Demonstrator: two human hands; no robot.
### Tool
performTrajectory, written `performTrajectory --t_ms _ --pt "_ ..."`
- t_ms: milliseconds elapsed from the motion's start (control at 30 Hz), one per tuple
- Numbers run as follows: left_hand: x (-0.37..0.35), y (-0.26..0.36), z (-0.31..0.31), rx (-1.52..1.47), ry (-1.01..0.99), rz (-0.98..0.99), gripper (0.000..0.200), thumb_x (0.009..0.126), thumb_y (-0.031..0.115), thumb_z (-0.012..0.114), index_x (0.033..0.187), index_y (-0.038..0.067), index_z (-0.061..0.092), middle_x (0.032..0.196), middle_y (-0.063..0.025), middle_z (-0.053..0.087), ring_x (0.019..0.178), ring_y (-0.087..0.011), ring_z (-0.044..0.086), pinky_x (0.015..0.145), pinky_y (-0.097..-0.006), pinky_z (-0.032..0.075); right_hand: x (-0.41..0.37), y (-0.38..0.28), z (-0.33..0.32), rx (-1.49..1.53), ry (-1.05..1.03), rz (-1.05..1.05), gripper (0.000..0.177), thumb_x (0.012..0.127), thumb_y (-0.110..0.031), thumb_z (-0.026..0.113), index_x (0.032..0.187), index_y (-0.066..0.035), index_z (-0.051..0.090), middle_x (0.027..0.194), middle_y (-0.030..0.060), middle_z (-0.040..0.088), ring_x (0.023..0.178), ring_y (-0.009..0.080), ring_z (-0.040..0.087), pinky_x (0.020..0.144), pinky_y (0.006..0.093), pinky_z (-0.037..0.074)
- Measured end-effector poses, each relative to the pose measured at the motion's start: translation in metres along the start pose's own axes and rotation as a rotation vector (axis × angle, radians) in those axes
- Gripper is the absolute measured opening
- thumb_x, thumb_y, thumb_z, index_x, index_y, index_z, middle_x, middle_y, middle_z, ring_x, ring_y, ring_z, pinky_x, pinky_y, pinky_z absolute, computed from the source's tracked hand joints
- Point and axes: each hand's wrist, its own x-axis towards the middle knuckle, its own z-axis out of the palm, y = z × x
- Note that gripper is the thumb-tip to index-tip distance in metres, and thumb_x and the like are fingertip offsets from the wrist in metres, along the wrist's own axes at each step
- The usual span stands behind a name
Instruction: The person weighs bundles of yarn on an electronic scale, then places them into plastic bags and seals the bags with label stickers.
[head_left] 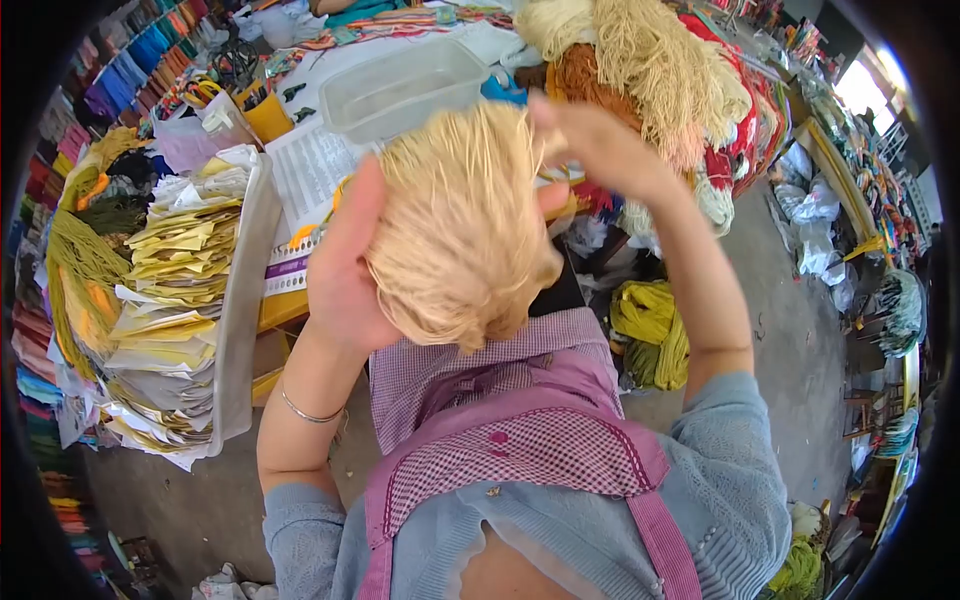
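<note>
A thick bundle of pale cream yarn strands (462, 225) hangs in front of my chest. My left hand (345, 265) grips the bundle from the left side, fingers wrapped around it. At the bundle's upper right, my right hand (590, 140) pinches its top strands, fingers closed on them. The loose ends hang down over my checked purple apron (500, 400).
A clear plastic tub (405, 85) sits on the table beyond the bundle. A tray of stacked yellow and white papers (180, 290) stands at left. Piled cream, orange and red yarn (650, 70) lies at upper right. Green yarn (655, 330) lies on the floor.
</note>
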Motion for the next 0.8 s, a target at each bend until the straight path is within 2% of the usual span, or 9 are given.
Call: performTrajectory --t_ms 67,200,300,333,433,467,533,633,800 --pt "0.017 0.008 0.021 -0.032 -0.095 -0.016 0.078 0.099 0.055 0.023 0.144 -0.009 0.023 0.149 -0.0243 0.031 0.138 -0.0373 0.033 0.113 -0.0448 0.028 -0.026 0.001 0.021 -0.135 0.037 -0.18 0.066 0.099 -0.056 0.034 0.102 0.003 0.065 0.091 0.0172 0.069 0.09 0.0228 0.066 0.082 0.0324 0.051" --pt "0.043 0.01 0.032 0.012 0.041 0.056 0.078 0.1 0.054 0.023 0.144 -0.009 0.023 0.15 -0.0232 0.031 0.139 -0.0331 0.032 0.114 -0.0438 0.028 -0.063 0.014 0.073 0.704 -0.043 0.145 0.059 0.095 -0.04 0.049 0.137 0.002 0.042 0.129 0.0112 0.055 0.118 0.0185 0.052 0.1 0.0332 0.041" --pt "0.053 0.0 0.015 -0.098 0.153 0.084 0.075 0.1 0.052 0.027 0.139 -0.012 0.032 0.143 -0.0233 0.04 0.134 -0.0324 0.04 0.112 -0.0436 0.03 -0.075 0.026 0.111 0.654 0.079 -0.256 0.082 0.081 -0.023 0.074 0.146 -0.002 0.028 0.135 0.0108 0.05 0.127 0.0175 0.045 0.107 0.0334 0.033" --pt "0.054 -0.002 0.007 -0.097 0.151 0.082 0.075 0.1 0.052 0.027 0.139 -0.012 0.032 0.143 -0.0233 0.04 0.134 -0.0324 0.04 0.112 -0.0436 0.03 -0.074 0.016 0.114 0.337 0.191 -0.155 0.094 0.067 -0.011 0.083 0.143 -0.003 0.029 0.13 0.0111 0.053 0.121 0.0182 0.049 0.104 0.0328 0.036" --pt "0.057 0.006 -0.016 -0.009 0.337 0.03 0.069 0.099 0.053 0.035 0.127 -0.009 0.047 0.124 -0.0193 0.058 0.118 -0.0312 0.054 0.106 -0.044 0.039 -0.071 0.021 0.113 0.246 0.268 0.027 0.079 0.072 -0.009 0.079 0.137 -0.002 0.035 0.125 0.0102 0.054 0.116 0.0198 0.051 0.099 0.0331 0.04" --pt "0.059 0.014 -0.029 -0.011 0.34 0.038 0.069 0.099 0.053 0.035 0.127 -0.009 0.047 0.124 -0.0193 0.058 0.118 -0.0312 0.054 0.106 -0.044 0.039 -0.067 0.037 0.111 0.137 0.354 -0.02 0.058 0.079 -0.018 0.075 0.125 -0.002 0.043 0.108 0.0106 0.063 0.098 0.0233 0.062 0.085 0.0321 0.049" --pt "0.051 0.031 -0.064 0.439 0.302 -0.157 0.067 0.099 0.049 0.039 0.136 -0.007 0.041 0.133 -0.0199 0.053 0.124 -0.0302 0.051 0.108 -0.0444 0.037 -0.073 0.034 0.084 0.938 0.084 0.248 0.039 0.086 -0.007 0.063 0.122 -0.002 0.049 0.089 0.0075 0.06 0.069 0.0132 0.06 0.06 0.0245 0.05" --pt "0.008 0.055 -0.098 1.062 0.196 -0.638 0.034 0.097 0.025 0.05 0.116 -0.002 0.061 0.116 -0.014 0.065 0.105 -0.0218 0.064 0.091 -0.034 0.05 -0.081 0.037 0.04 1.295 -0.185 0.263 0.035 0.092 -0.021 0.051 0.12 0.0 0.05 0.083 0.0132 0.061 0.048 0.0129 0.053 0.034 0.0234 0.04" --pt "-0.014 -0.044 -0.062 0.997 -0.053 -0.303 0.01 0.081 0.005 0.052 0.084 0.005 0.061 0.082 0.0011 0.057 0.076 -0.0091 0.053 0.07 -0.0222 0.045 -0.067 0.034 0.037 1.382 -0.433 0.239 0.042 0.095 -0.027 0.045 0.125 0.003 0.049 0.107 0.02 0.064 0.061 0.0198 0.065 0.038 0.0265 0.049"
